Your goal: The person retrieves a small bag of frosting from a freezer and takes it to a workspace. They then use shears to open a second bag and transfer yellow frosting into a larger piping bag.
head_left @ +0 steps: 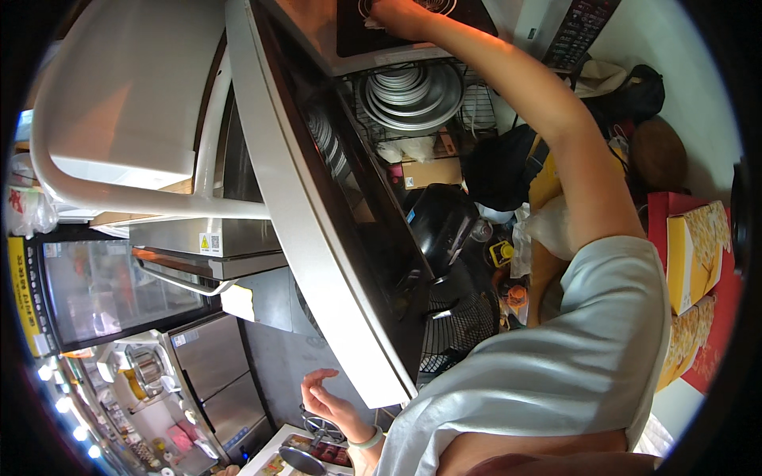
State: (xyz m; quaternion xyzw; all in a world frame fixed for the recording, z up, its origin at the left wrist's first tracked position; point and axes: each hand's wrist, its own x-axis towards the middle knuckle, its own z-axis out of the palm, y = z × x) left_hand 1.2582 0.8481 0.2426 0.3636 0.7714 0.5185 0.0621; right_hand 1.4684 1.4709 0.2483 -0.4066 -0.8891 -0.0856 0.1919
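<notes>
Head view shows the right hand (397, 14) pressing a white cloth (373, 22) flat onto the black glass induction cooktop (413, 28), far on the bench (317, 198). Left hand (325, 393) hangs near, open, fingers loosely curled, holding nothing.

Right arm: bare from the short grey sleeve (571, 349) at 4 o'clock, extended fully, running up through the elbow region at 2 o'clock to the wrist at 12 o'clock. Right hand (390, 14) sits at the top edge of the frame, partly cut off; fingers appear pressed flat, palm down, but closure cannot be confirmed.

Left hand (324, 394) at 7 o'clock, raised free in the air, palm turned inward, fingers loosely curled and parted, holding nothing. A pale bracelet (367, 439) circles the left wrist. Left forearm enters from the lower edge.
</notes>
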